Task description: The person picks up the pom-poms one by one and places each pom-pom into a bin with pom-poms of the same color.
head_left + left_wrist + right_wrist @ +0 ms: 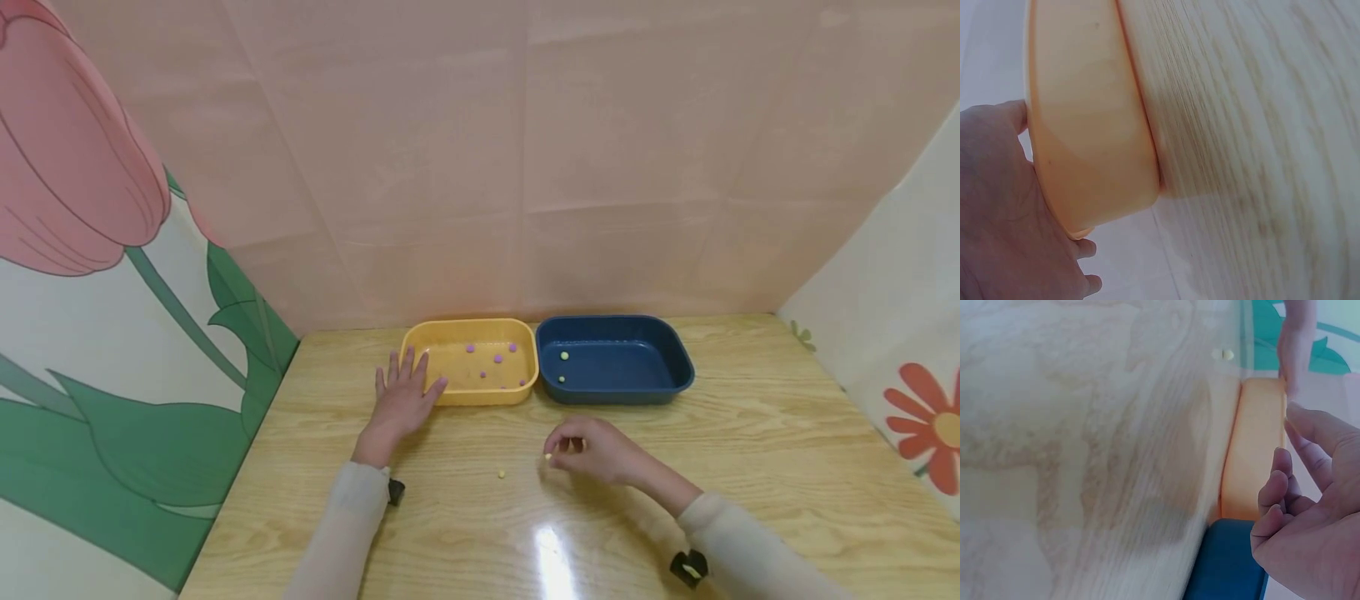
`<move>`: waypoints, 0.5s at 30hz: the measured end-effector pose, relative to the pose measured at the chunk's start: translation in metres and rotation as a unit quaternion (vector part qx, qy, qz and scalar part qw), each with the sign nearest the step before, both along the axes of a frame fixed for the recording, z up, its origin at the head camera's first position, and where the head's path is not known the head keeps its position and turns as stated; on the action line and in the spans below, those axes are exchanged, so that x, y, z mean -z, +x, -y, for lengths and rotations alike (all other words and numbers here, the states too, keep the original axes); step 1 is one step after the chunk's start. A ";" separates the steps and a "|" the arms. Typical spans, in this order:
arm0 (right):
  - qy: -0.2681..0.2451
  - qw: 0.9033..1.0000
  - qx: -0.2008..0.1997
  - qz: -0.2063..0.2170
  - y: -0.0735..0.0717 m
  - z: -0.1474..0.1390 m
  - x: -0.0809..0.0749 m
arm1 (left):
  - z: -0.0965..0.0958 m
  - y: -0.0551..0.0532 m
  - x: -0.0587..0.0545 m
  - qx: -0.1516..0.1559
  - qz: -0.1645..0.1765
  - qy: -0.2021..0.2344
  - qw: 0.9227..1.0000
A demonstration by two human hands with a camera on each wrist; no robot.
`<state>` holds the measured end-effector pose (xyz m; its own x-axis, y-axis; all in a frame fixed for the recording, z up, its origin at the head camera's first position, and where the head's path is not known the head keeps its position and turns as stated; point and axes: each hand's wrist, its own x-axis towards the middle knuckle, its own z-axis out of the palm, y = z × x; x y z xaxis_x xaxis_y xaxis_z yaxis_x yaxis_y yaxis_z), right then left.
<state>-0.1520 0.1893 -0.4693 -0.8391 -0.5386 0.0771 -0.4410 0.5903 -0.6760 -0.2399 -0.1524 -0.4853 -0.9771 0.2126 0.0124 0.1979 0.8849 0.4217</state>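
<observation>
My left hand (402, 404) rests on the near left corner of a yellow tray (480, 398), its fingers spread over the rim. In the left wrist view the thumb and palm lie along the tray's edge. My right hand (597, 451), held above the table in front of a blue tray (622, 393), pinches a small pale-yellow ball (548, 456) between thumb and forefinger. In the right wrist view the ball cannot be made out at the fingertips. Another small yellow ball (501, 474) lies on the table, left of the right hand.
Several small purple pieces (498, 359) lie in the yellow tray. Two pale-yellow balls (564, 356) sit at the left side of the blue tray. Both trays stand side by side on the wooden table (450, 533), near the pink backdrop (525, 208).
</observation>
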 end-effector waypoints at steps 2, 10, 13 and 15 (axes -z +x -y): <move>-0.001 1.000 0.005 0.001 -0.001 -0.001 -0.001 | 0.000 0.000 0.000 0.000 0.000 0.001 1.000; -0.024 0.999 0.022 -0.005 -0.007 -0.007 -0.005 | 0.000 0.000 0.001 0.001 -0.005 -0.015 1.000; -0.032 0.999 0.024 -0.008 -0.010 -0.010 -0.005 | 0.000 0.000 0.001 0.001 -0.004 -0.010 1.000; -0.030 0.999 0.027 -0.008 -0.012 -0.012 -0.007 | 0.000 0.000 0.001 0.000 -0.005 -0.009 1.000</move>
